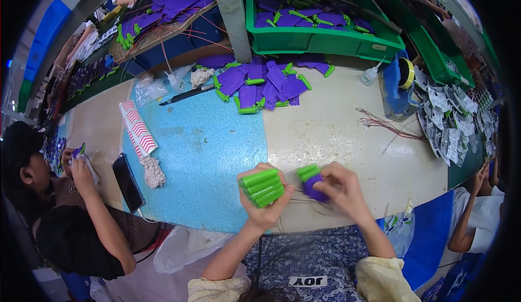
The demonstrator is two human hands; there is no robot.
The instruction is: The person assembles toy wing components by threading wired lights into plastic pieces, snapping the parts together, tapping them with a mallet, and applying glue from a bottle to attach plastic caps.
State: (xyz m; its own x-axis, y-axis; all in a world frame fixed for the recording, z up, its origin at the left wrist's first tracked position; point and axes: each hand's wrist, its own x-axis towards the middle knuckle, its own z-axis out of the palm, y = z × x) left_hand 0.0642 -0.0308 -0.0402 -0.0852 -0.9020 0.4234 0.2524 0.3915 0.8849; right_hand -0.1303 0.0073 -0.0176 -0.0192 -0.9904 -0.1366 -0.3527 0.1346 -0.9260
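In the head view, I see the left hand (pixel 259 207) wrapped around a fat bunch (pixel 262 187) of green sticks, their sides facing up at me. The right hand (pixel 343 191) pinches a smaller clump (pixel 313 188), purple with green ends, just beside it — a bit blurry, so I can't count the pieces.

I'd guess the work is sorting these into bunches, and that it's about partway. One good handful is together, and the clump looks like part of it. Lots seems left: a loose pile (pixel 279 82) lies at the back of the table (pixel 336 131), and more fill the green bin (pixel 304 42) behind it.

Half of the top is a blue mat (pixel 201 155); the rest is tan with scuffs. A phone (pixel 128 182) lies at the left, and a black tool (pixel 187 94) lies near the pile. On the right are thin red wires (pixel 393 127), a small bottle (pixel 369 75), a yellow tape roll (pixel 406 74) and a heap of silver packs (pixel 450 120).

It's a busy room — a co-worker (pixel 89 180) on the left has hands on a purple piece, and another person (pixel 477 220) sits at the right.
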